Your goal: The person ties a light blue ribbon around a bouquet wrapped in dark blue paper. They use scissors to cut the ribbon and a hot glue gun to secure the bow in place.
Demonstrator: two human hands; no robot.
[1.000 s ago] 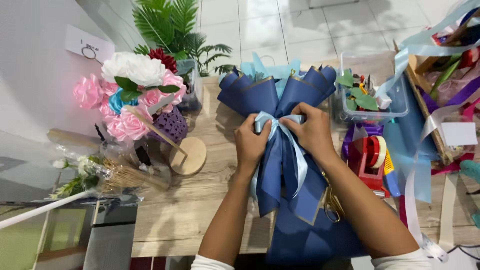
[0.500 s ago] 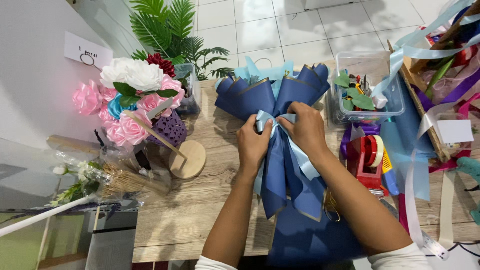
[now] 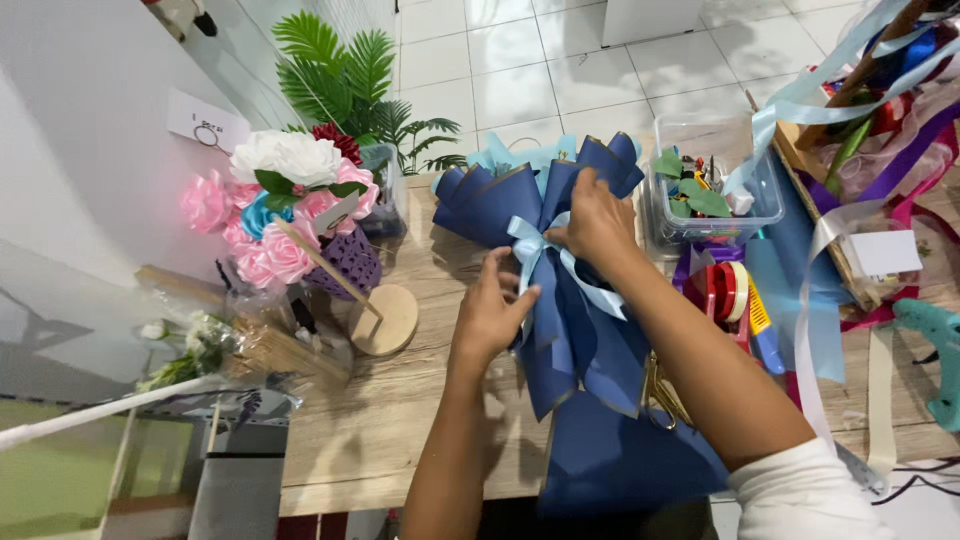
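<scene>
A bouquet wrapped in dark blue paper (image 3: 575, 330) with gold edges lies on the wooden table (image 3: 400, 420), its top pointing away from me. A light blue ribbon (image 3: 545, 255) is tied around its waist. My left hand (image 3: 492, 312) pinches the ribbon at the left side of the knot. My right hand (image 3: 597, 218) grips the ribbon and the wrap's neck from the right, slightly higher up. Ribbon tails hang down over the lower wrap.
A pink, white and blue paper flower bouquet (image 3: 280, 215) stands on a round wooden stand (image 3: 385, 318) at left. A clear box of leaves (image 3: 705, 195) sits at right, beside tape rolls (image 3: 728, 292), loose ribbons (image 3: 830, 230) and a teal glue gun (image 3: 935, 350). A palm plant (image 3: 350, 85) stands behind.
My right hand has risen toward the bouquet's top while my left hand dropped lower on the ribbon. The camera has also shifted so the table sits more to the right.
</scene>
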